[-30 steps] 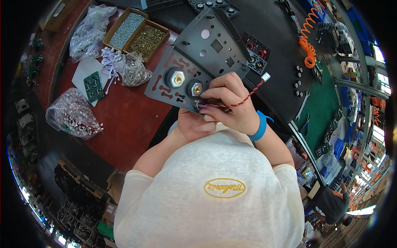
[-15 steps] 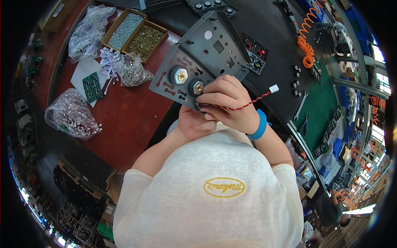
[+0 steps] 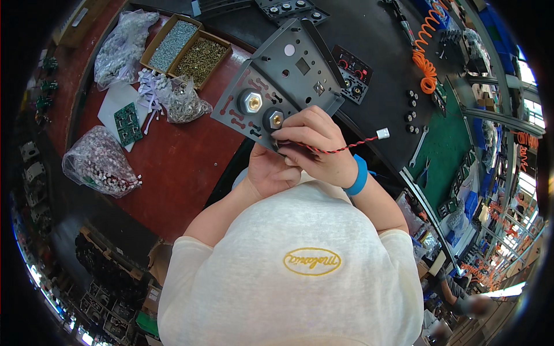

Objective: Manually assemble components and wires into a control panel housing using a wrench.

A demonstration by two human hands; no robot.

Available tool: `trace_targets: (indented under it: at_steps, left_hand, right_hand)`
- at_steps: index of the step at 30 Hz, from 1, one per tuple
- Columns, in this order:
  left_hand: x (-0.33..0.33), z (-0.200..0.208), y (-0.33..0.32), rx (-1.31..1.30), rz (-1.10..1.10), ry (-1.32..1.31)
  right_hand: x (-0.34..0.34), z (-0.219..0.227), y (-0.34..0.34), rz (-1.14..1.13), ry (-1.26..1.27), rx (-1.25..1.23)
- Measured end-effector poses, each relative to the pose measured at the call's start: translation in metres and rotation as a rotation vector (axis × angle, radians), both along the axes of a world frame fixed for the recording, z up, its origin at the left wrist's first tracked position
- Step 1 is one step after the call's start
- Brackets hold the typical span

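A dark grey bent metal panel (image 3: 281,75) with slots and holes is tilted in front of me. Two large hex nuts with brass centres sit on it, the left nut (image 3: 252,102) and the right nut (image 3: 276,120). My right hand (image 3: 318,141) pinches a twisted red-and-black wire (image 3: 352,145) by the panel's near edge, its fingertips beside the right nut. The wire's white connector (image 3: 382,134) sticks out to the right. My left hand (image 3: 270,172) is closed with curled fingers below the panel's near corner; what its fingertips grip is hidden.
To the left lie a two-part box of screws (image 3: 190,51), a green circuit board (image 3: 127,123), white cable ties (image 3: 152,92) and a bag of small connectors (image 3: 99,158). On the right are a wrench (image 3: 419,146), an orange coiled hose (image 3: 426,75) and a red-marked faceplate (image 3: 352,72).
The panel has shifted slightly right and down in view. The wire's connector end has dipped a little to the right. Both hands keep nearly the same grip.
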State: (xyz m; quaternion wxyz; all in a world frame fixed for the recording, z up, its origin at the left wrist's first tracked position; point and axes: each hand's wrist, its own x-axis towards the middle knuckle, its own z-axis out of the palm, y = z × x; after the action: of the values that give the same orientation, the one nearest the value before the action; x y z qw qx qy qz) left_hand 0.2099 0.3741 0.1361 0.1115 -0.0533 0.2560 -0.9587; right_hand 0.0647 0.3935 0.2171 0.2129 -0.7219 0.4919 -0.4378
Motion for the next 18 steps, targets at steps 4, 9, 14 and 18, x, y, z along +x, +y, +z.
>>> trace_targets:
  at_steps: [4,9,14,18]
  left_hand:
    - [-0.001,0.001,-0.001,-0.003,-0.01,-0.007]
    - [-0.003,-0.002,0.001,-0.008,0.002,-0.005]
    - [-0.003,-0.001,0.002,0.048,0.004,-0.069]
    - [-0.002,-0.001,0.0,-0.005,-0.012,-0.086]
  right_hand:
    - [-0.002,0.0,0.004,-0.07,0.077,-0.003]
    - [-0.007,0.003,0.001,-0.002,0.116,-0.033]
    - [-0.007,0.006,0.0,0.029,0.339,-0.167]
    - [-0.007,0.004,0.002,0.013,0.295,-0.125]
